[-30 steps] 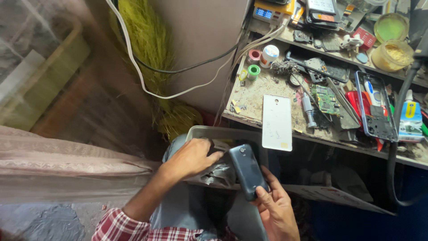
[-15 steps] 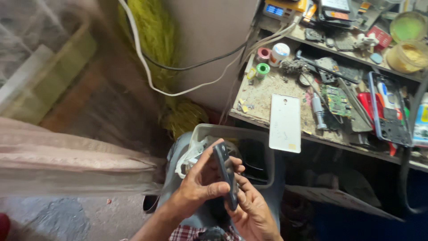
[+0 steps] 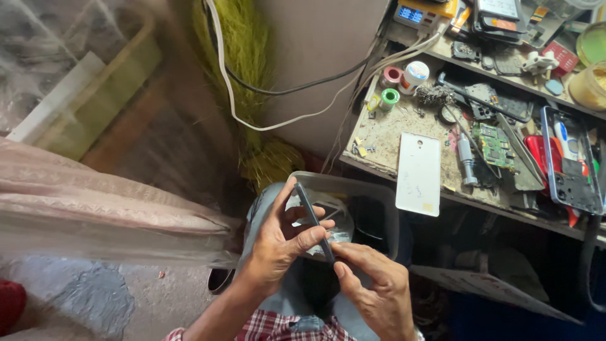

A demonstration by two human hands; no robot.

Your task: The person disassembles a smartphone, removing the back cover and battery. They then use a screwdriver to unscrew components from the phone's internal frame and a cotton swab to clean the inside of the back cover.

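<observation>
Hands first: you have two in view, both on one phone [image 3: 314, 221]. Your left hand [image 3: 278, 249] wraps it from the left, thumb along the upper edge and fingers curled onto the near edge, pinching it. Your right hand [image 3: 372, 287] comes up from below, thumb and forefinger closed together on the phone's lower end.

You see the phone edge-on, so it reads as a thin dark bar. Its long axis runs diagonally, upper end toward the top left, lower end toward your right hand. Which face is turned which way cannot be told. It sits over your lap, just in front of one clear tub [image 3: 372, 208], which holds some crumpled clear plastic and something dark that is hard to make out.

Up and right of the phone stands one bench [image 3: 391, 136]. One white back cover [image 3: 418, 173] lies on it with its lower end over the bench's front edge. Farther right lie one green circuit board [image 3: 494, 145] and one dark phone frame [image 3: 571, 161]. Two tape rolls [image 3: 390, 88], one pinkish and one green, sit near the bench's back left corner. Two cables [image 3: 265, 110], one white and one black, run left of the bench. The bench's right end is cut off, and its far clutter is too small to sort out.
</observation>
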